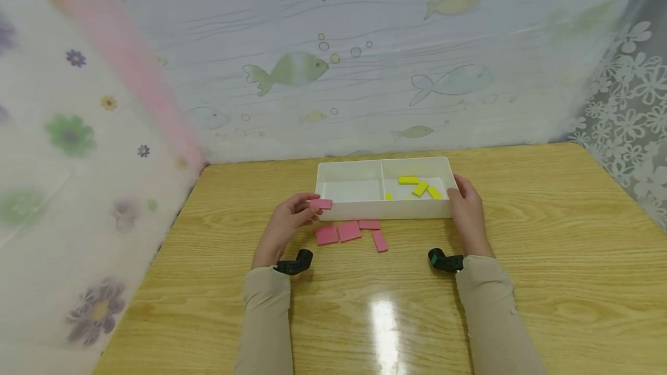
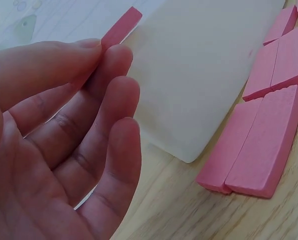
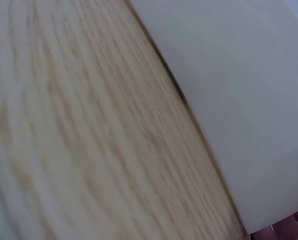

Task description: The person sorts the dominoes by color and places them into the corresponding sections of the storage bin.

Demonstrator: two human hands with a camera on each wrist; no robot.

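Observation:
Between thumb and fingertips, my left hand pinches a small pink wooden block by the left front corner of a white two-compartment box. In the left wrist view, that pink block points up and away from the fingers. My right hand grips the box's right end, thumb at the front corner; only a bit of fingers shows at the lower right of the right wrist view. Several yellow blocks lie in the right compartment, while the left one shows a bare floor.
Several pink blocks lie on the wooden table just in front of the box, some side by side. A wall covering with fish rises behind the table, and a flowered one stands at the left.

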